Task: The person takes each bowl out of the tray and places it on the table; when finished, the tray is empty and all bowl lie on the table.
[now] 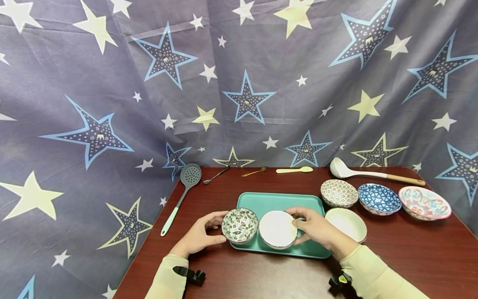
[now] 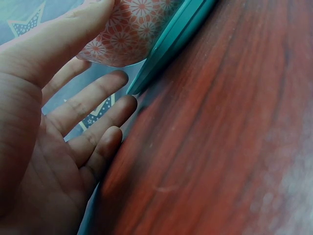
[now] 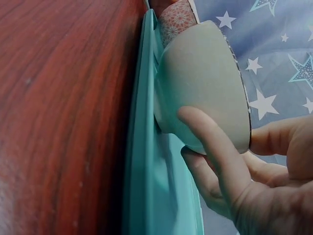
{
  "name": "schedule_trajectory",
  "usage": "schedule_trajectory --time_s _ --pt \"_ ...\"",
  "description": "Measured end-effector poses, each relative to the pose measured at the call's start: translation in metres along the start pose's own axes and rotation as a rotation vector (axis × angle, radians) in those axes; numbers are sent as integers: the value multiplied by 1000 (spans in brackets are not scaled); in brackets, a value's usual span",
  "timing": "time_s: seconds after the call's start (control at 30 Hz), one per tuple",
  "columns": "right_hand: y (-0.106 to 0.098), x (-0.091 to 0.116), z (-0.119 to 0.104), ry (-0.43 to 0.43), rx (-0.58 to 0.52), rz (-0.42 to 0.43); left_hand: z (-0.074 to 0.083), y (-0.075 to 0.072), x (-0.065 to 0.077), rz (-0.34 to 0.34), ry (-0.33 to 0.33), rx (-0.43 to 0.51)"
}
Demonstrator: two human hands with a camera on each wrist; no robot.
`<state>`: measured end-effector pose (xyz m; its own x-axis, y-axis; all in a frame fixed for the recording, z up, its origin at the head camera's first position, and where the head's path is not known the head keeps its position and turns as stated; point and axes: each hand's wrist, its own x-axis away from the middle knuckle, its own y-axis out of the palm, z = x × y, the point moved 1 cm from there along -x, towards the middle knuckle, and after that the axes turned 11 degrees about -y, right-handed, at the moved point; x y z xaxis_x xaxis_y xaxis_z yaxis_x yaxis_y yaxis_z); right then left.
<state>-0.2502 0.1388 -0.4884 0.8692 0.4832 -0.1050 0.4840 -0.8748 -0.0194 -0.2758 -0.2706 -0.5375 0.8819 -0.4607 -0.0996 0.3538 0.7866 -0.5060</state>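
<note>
A small bowl (image 1: 240,225) with a leaf pattern inside stands at the left end of the teal tray (image 1: 280,199). Its outside (image 2: 142,29) is red with white flowers in the left wrist view. My left hand (image 1: 203,234) holds its left side between thumb and index finger, the other fingers spread loosely. Beside it is a bowl (image 1: 278,229) with a plain white inside, whose pale outside (image 3: 205,83) faces the right wrist camera. My right hand (image 1: 313,226) grips this bowl from the right, thumb and fingers around its side, with its base close over the tray.
Right of the tray are a cream bowl (image 1: 347,224), a brown-patterned bowl (image 1: 339,193), a blue bowl (image 1: 379,199) and a pink-patterned bowl (image 1: 424,202). Behind them lies a ladle (image 1: 367,173). A slotted skimmer (image 1: 183,193) is at left; several small spoons line the back edge.
</note>
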Motion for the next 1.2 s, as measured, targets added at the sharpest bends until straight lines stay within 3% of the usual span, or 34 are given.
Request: schedule_trajectory --time_s 0.57,1.0,1.2 --pt "-24 10 -28 -70 14 42 0 1 -1 3 -18 -4" --pt "-61 36 -45 -98 90 127 2 1 0 -1 -28 -10" --pt "-74 52 -48 -159 104 141 4 2 1 5 -33 -1"
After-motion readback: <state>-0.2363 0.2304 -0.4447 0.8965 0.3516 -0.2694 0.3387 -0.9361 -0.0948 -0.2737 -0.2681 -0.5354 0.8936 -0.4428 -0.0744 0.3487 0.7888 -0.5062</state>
